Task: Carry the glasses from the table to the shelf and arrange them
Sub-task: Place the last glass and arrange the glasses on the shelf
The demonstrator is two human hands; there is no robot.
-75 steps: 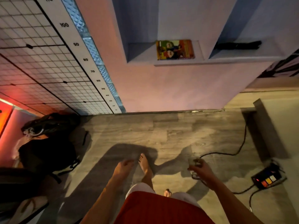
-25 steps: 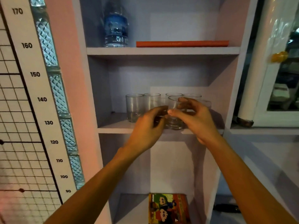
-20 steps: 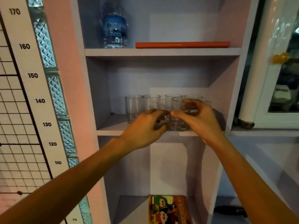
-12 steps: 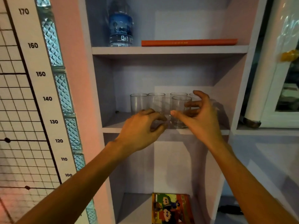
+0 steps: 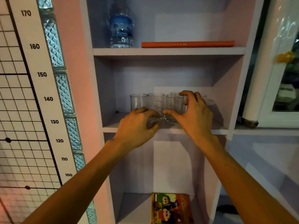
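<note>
glasses (image 5: 155,102) – clear straight-sided tumblers, upright, bunched near the middle shelf's (image 5: 111,125) front edge | right hand (image 5: 195,117) curls round the front glass (image 5: 174,105), thumb low on it | left hand (image 5: 135,128) – fingers curled by their bases, can't tell if it's gripping

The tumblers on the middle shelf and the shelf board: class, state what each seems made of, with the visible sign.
Tumblers: clear glass, possibly hard plastic, glossy; the back wall shows through them. Shelf board: likely painted or laminated wood, matt pale lilac; opaque, flat, square-edged.
</note>
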